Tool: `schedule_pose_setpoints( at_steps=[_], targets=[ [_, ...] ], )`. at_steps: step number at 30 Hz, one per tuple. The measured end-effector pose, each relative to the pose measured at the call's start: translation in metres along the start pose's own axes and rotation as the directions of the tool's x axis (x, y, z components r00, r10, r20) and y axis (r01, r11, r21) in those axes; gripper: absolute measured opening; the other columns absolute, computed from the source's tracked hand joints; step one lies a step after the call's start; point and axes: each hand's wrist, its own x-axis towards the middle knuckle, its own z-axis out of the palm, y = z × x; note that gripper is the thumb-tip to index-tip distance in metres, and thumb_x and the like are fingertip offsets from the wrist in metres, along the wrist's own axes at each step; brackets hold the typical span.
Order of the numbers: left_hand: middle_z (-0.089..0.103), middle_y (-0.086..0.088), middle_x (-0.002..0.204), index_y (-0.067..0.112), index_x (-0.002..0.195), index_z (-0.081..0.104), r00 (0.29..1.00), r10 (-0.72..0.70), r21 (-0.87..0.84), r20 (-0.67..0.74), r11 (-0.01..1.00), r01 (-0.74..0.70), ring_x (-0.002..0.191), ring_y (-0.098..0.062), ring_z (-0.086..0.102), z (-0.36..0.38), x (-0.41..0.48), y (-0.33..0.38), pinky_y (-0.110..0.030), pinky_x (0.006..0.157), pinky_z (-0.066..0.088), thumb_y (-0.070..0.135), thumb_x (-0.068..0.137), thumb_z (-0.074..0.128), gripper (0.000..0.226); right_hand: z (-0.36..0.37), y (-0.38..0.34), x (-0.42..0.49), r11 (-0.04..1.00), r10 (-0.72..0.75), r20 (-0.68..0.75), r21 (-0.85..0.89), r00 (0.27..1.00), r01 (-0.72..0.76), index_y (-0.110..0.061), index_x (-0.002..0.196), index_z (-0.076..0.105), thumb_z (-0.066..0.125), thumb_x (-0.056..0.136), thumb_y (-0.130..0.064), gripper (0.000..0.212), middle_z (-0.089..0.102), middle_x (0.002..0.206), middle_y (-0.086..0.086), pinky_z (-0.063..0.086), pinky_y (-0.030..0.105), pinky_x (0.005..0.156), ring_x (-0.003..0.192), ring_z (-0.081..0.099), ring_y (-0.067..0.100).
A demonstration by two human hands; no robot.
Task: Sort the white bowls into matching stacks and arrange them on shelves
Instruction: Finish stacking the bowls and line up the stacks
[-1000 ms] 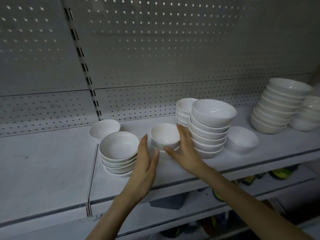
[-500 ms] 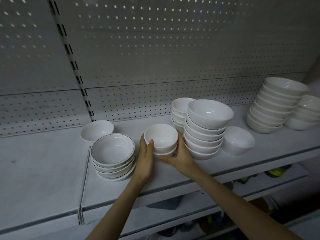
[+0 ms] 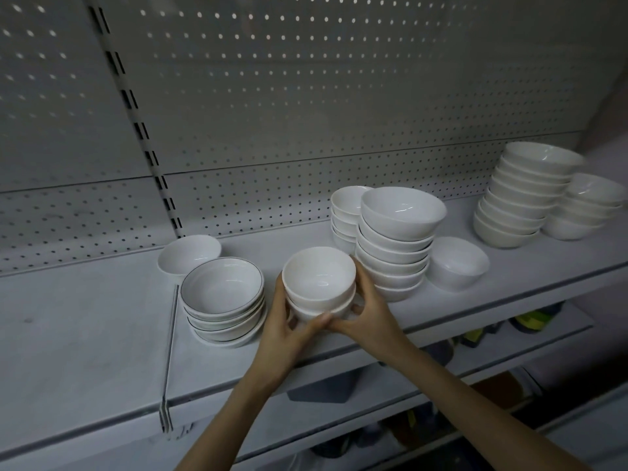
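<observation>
Grey perforated backing [image 3: 306, 96] rises behind a pale shelf [image 3: 85, 334] lined with white bowls. At centre frame I hold a short stack of small bowls [image 3: 319, 277] between both hands. My left hand [image 3: 285, 331] curls round its left side and my right hand [image 3: 370, 314] round its right, thumbs meeting in front. Whether it rests on the shelf, I cannot tell. Just left of it stands a stack of dark-rimmed bowls [image 3: 222, 290], with a lone bowl [image 3: 188, 253] behind. Just right rises a tall stack of wider bowls [image 3: 401, 232], a narrow stack [image 3: 346, 205] behind it and a single bowl [image 3: 457, 263] beside it. At far right sit a leaning stack [image 3: 523, 198] and a lower stack [image 3: 591, 205].
</observation>
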Motion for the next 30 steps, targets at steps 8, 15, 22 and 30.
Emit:
schedule_pose_setpoints(
  at_steps=[8,15,22,30],
  targets=[
    [0.040,0.019,0.144,0.031,0.145,0.027,0.988,0.021,0.055,0.155,0.998,-0.030,0.131,0.001,0.039,0.020,-0.021,0.020,-0.026,0.101,0.046,0.021,0.077,0.074,0.083,-0.038,-0.013,-0.045,0.992,0.067,-0.048,0.108,0.997,-0.062,-0.042,0.138,0.026,0.087,0.059,-0.018,0.103,0.044,0.133,-0.033,0.049,0.024,0.093,0.124,0.044,-0.006],
    [0.044,0.038,0.128,0.035,0.142,0.030,0.975,0.013,0.021,0.223,1.000,-0.019,0.123,0.012,0.042,0.080,-0.023,0.021,-0.011,0.085,0.047,0.025,0.076,0.068,0.077,-0.101,-0.007,-0.086,0.992,0.092,-0.153,0.098,0.984,-0.077,-0.035,0.140,0.028,0.088,0.047,-0.043,0.110,0.045,0.133,-0.028,0.048,0.027,0.095,0.126,0.043,-0.002],
    [0.046,0.043,0.126,0.039,0.138,0.029,0.972,0.037,-0.065,0.232,0.998,-0.023,0.120,0.016,0.043,0.163,0.001,0.035,-0.011,0.084,0.048,0.024,0.077,0.065,0.072,-0.181,0.003,-0.081,0.994,0.078,-0.199,0.086,0.977,-0.062,-0.032,0.141,0.028,0.088,0.047,-0.043,0.112,0.044,0.135,-0.026,0.050,0.020,0.088,0.126,0.043,-0.001],
    [0.032,0.016,0.150,0.027,0.148,0.022,0.981,0.090,0.010,0.169,0.996,-0.093,0.136,0.002,0.033,0.231,0.052,0.034,-0.019,0.107,0.037,0.028,0.086,0.066,0.076,-0.254,0.023,-0.035,0.991,0.037,-0.138,0.129,0.990,-0.019,-0.047,0.127,0.038,0.090,0.048,-0.033,0.095,0.052,0.122,-0.034,0.052,0.016,0.079,0.117,0.048,-0.009]
  ],
)
